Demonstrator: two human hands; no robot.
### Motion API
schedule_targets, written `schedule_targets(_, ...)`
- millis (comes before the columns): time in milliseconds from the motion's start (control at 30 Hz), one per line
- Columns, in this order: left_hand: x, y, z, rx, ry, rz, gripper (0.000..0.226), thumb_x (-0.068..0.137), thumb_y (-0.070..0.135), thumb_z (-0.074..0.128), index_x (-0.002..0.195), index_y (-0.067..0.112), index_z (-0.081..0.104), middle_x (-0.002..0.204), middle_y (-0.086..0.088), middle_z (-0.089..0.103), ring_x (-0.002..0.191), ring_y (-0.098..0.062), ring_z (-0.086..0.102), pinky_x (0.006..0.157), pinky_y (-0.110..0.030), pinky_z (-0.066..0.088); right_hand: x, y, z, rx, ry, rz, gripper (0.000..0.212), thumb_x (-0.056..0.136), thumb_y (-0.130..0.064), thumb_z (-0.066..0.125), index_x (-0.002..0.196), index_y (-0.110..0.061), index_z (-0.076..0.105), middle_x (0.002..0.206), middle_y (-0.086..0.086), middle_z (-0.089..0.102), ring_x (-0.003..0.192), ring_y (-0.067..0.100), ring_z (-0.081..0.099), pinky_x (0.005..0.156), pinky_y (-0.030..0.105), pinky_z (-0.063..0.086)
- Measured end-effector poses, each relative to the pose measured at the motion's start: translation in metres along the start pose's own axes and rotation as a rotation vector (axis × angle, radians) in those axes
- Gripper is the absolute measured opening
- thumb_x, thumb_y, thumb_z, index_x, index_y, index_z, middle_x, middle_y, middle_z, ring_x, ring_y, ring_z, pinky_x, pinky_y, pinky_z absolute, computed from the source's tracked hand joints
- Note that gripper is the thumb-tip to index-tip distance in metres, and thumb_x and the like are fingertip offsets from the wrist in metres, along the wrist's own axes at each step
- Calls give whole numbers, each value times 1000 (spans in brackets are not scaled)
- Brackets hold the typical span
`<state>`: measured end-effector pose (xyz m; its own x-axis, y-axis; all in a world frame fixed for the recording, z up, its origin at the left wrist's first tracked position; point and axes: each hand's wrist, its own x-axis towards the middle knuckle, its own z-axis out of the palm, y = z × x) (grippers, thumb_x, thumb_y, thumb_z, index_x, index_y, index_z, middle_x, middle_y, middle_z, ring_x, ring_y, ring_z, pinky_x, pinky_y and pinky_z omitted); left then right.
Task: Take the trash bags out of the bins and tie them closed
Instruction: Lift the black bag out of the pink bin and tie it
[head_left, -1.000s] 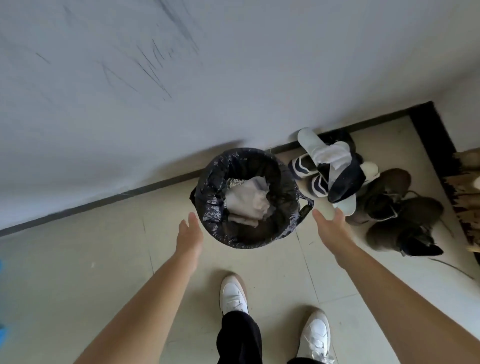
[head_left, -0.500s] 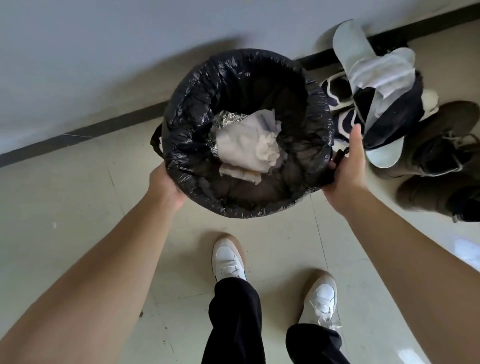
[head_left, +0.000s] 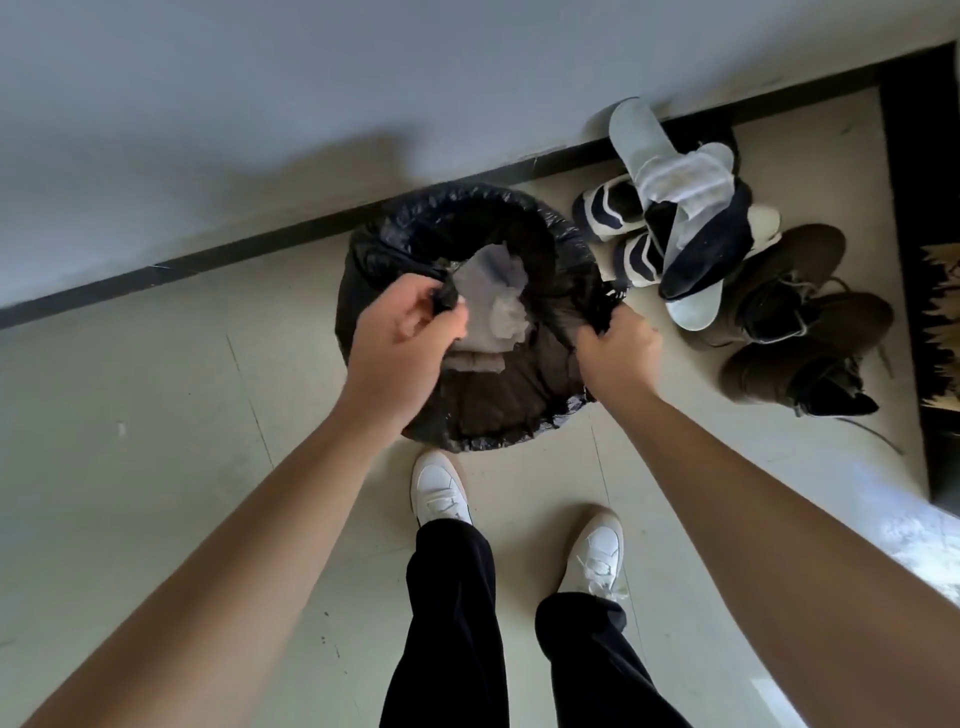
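Shoe pile (head_left: 696, 254) just right of trash bag (head_left: 483, 208), against wall (head_left: 260, 104).

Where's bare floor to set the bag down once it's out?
Bare floor left of the trash bag, between the baseboard and the left arm. Crowded on the right: shoe pile close beside the bag, past the right hand.

Bin unseen under black bag (head_left: 457, 210); tan frayed object (head_left: 941, 322) partly off-frame

The trash bag (head_left: 470, 218) sits by the wall (head_left: 363, 78), shoes (head_left: 769, 291) to its right.
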<state>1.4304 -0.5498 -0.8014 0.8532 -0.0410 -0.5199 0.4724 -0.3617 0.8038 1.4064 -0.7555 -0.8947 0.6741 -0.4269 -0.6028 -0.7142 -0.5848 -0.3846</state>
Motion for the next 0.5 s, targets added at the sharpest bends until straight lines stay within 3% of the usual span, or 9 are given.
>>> schedule_targets(67, -20, 28, 9, -26, -115, 54, 9, 92, 6, 65, 93, 15, 66, 80, -4, 71, 77, -14, 69, 73, -22, 55, -12, -8, -2, -8, -18, 14, 12, 88, -18, 56, 89, -7, 54, 79, 11, 58, 75, 30, 50, 62, 30, 35)
schedule_targets(100, -26, 39, 12, -38, -111, 70, 11, 92, 6, 65, 93, 17, 67, 79, 0, 72, 76, -13, 69, 74, -23, 55, -19, -14, -4, 4, -46, 13, 18, 88, -18, 55, 101, -6, 57, 86, 12, 59, 77, 29, 51, 65, 32, 40)
schedule_targets(167, -36, 59, 16, -104, -9, 71, 12, 92, 5, 65, 90, 17, 67, 69, 10, 68, 68, -5, 64, 69, -18, 51, -33, -24, -11, 60, -108, 6, 33, 87, -20, 53, 119, -9, 53, 97, 11, 60, 84, 30, 55, 72, 37, 49)
schedule_targets(233, -40, 72, 10, -219, 179, -2, 15, 91, 5, 63, 85, 19, 65, 61, 16, 61, 61, -2, 56, 63, -16, 45, -44, -33, -27, 135, -113, -10, 37, 91, -24, 53, 126, -13, 51, 103, 7, 61, 89, 26, 56, 74, 35, 47)
schedule_targets(333, -48, 87, -12, -296, 417, -111, 18, 89, 7, 61, 81, 23, 61, 63, 12, 55, 59, -6, 49, 58, -18, 40, -55, -47, -67, 209, -65, -42, 26, 97, -32, 48, 113, -14, 59, 97, 2, 62, 91, 22, 56, 73, 30, 39)
schedule_targets(500, -81, 110, -52, -269, 644, -249, 16, 85, 8, 58, 74, 17, 52, 68, 3, 49, 59, -12, 42, 54, -24, 35, -84, -78, -150, 281, -29, -132, 29, 98, -43, 47, 96, -17, 58, 75, 2, 70, 71, 14, 64, 67, 32, 47)
